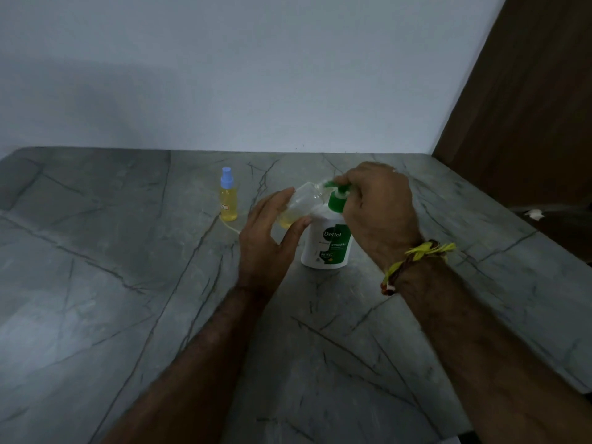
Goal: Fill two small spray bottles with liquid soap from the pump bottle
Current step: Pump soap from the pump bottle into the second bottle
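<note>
A white pump bottle (326, 241) with a green label and green pump head stands on the grey stone counter. My right hand (376, 206) rests on top of the pump head, fingers closed over it. My left hand (272, 232) holds a small clear spray bottle (299, 203) without its cap, tilted with its mouth at the pump spout; a little yellow soap lies in its bottom. A second small spray bottle (228, 197), full of yellow soap and closed with a blue cap, stands upright to the left.
The grey veined counter (128, 283) meets a pale wall at the back. A dark wooden panel (528, 107) rises at the right. A thin pale tube (229, 223) lies by the full bottle. A small white scrap (535, 214) lies beyond the counter's right edge.
</note>
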